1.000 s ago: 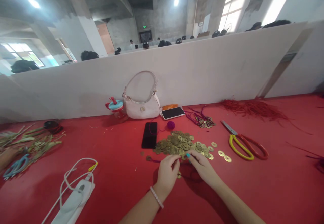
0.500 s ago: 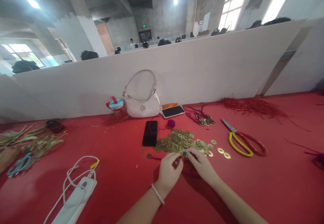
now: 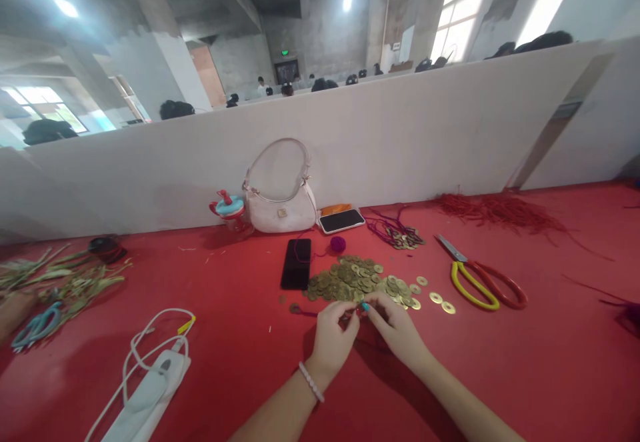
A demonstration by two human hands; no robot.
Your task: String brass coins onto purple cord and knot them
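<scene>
A heap of brass coins with centre holes [image 3: 350, 279] lies on the red table [image 3: 250, 362], with a few loose coins [image 3: 439, 301] to its right. My left hand [image 3: 333, 339] and my right hand [image 3: 395, 329] meet at the heap's near edge, fingertips pinched together around a small item I cannot make out, beside a dark red cord [image 3: 305, 311]. A bead bracelet is on my left wrist.
Behind the heap lie a black phone [image 3: 296, 263], a purple thread ball [image 3: 338, 243], a second phone [image 3: 342, 221], a white handbag [image 3: 280, 199] and a cup [image 3: 231, 212]. Yellow-and-red scissors [image 3: 483, 285] lie right; a power strip [image 3: 145, 395] near left. Another person's hand [image 3: 10, 312] is far left.
Both hands have edged slightly forward toward the coin heap and their fingertips have drawn closer together. The view has shifted a little; nothing else moved.
</scene>
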